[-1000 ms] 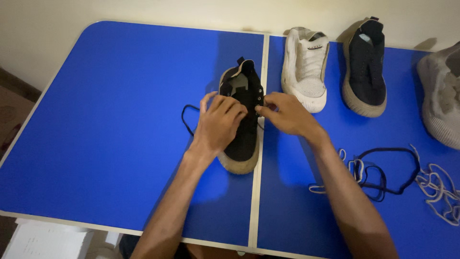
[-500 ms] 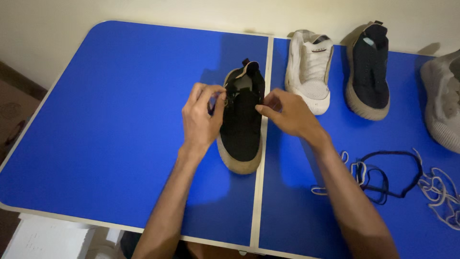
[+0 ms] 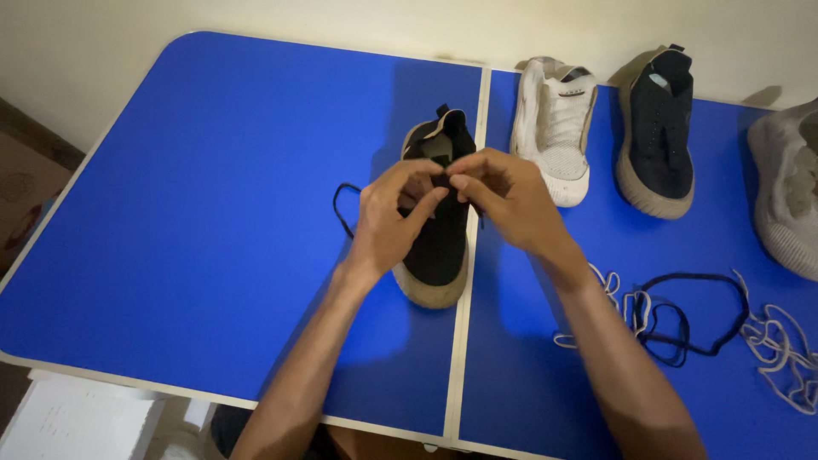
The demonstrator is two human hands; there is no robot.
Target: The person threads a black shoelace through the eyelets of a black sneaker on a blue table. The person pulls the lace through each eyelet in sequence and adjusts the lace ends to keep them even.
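Head view is showing a blue folding worktop [image 3: 213, 213] with a seam running down its middle, and a black shoe [image 3: 439, 221] with a tan sole lying right along that seam, toe pointing toward the near edge. Both hands are meeting over the shoe's upper: the left hand [image 3: 388, 217] and the right hand [image 3: 507, 200] are curling their fingers inward, thumbs and forefingers pinched together close above the eyelet area, seemingly gripping a thin black lace [image 3: 342, 204] whose loop is trailing off toward the left edge; the exact grip point is hidden between the fingertips. The lace is looking light, limp and thin, so it is probably best taken near its tip, where it is stiffer, while the shoe itself is appearing soft in its knit upper and firm only at the sole, which is where it would be steadied. Toward the far edge, right of the seam, a white shoe [image 3: 554, 128] is lying just beside another black shoe [image 3: 660, 128], and a grey shoe [image 3: 788, 192] is sitting at the right edge. Nearer the right front corner, loose black and white laces [image 3: 690, 319] are lying tangled together, well apart from the hands.
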